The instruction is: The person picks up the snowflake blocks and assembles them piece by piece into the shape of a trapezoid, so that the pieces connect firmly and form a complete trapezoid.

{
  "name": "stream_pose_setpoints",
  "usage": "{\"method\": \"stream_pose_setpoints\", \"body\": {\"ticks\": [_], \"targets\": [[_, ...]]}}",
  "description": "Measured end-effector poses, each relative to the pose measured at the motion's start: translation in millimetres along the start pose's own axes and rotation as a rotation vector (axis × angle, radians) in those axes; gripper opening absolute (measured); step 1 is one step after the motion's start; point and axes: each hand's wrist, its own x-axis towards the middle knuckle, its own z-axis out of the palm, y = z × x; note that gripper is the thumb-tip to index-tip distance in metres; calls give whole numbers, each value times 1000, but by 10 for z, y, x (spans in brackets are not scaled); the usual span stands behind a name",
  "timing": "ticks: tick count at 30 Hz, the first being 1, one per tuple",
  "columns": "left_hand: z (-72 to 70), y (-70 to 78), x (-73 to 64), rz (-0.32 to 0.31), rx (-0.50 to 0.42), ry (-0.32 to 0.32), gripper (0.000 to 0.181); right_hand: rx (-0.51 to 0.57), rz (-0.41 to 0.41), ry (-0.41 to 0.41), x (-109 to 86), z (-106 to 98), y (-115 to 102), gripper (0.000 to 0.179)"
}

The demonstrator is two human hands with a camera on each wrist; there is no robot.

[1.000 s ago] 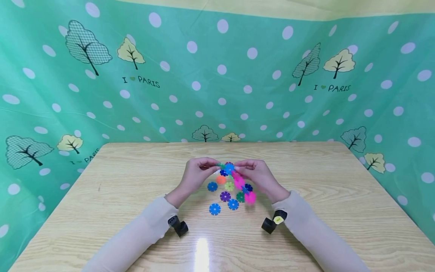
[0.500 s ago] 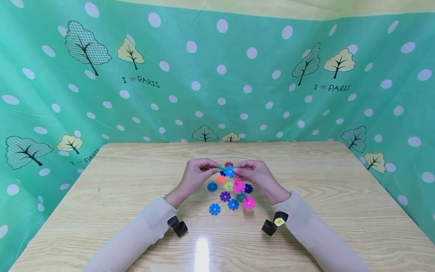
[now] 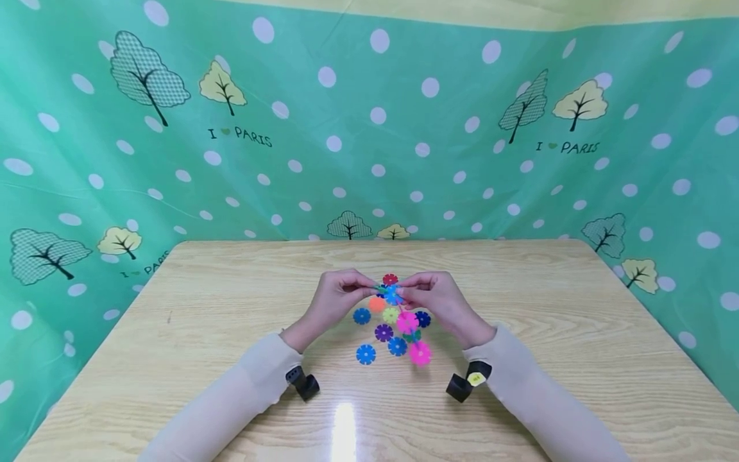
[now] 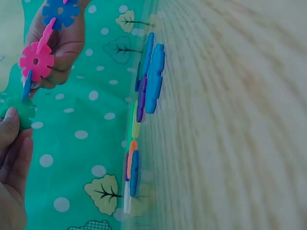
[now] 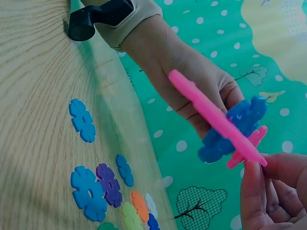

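Observation:
In the head view, my left hand (image 3: 340,295) pinches a green notched snowflake disc (image 4: 19,112) between thumb and fingers. Opposite it, my right hand (image 3: 441,301) grips a chain of interlocked snowflake discs in blue and pink. A blue disc (image 3: 394,295) of that chain lies between the two hands, against the green one. Below it hang a pink disc (image 3: 407,321) and, lowest, another pink disc (image 3: 420,353). The right wrist view shows the right fingertips (image 5: 252,179) at the end of a pink disc (image 5: 216,115) seen edge-on.
Loose snowflake discs lie flat on the wooden table (image 3: 231,359) under the hands: an orange disc (image 3: 377,304), a purple disc (image 3: 383,332), a red disc (image 3: 390,279) and several blue ones. A green dotted curtain (image 3: 369,141) hangs behind the table's far edge.
The chain's lower end has swung downward and slightly left, toward me. The green disc has come closer to the blue disc between the hands, and the red disc shows more fully.

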Motion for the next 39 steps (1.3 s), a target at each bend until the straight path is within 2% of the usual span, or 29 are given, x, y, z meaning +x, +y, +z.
{"method": "stream_pose_setpoints", "body": {"ticks": [6, 11, 13, 20, 28, 36, 39], "targets": [[47, -3, -14, 54, -2, 25, 7, 11, -3, -48, -11, -10, -3, 21], [68, -181, -19, 34, 6, 35, 8, 2, -8, -70, 5, -29, 10, 22], [72, -250, -20, 3, 10, 30, 9, -19, -9, -80, 12, -35, 12, 22], [94, -244, -26, -143, -22, -36, 12, -162, -37, -95, 5, -28, 19, 18], [119, -224, -28, -276, -63, 9, 14, -209, -65, -73, -20, -7, 15, 21], [112, -250, -27, -428, -193, 17, 22, -232, -119, -44, -12, -1, 38, 19], [71, -283, -33, -482, -207, 17, 26, -250, -122, -26, -14, -12, 29, 18]]}}
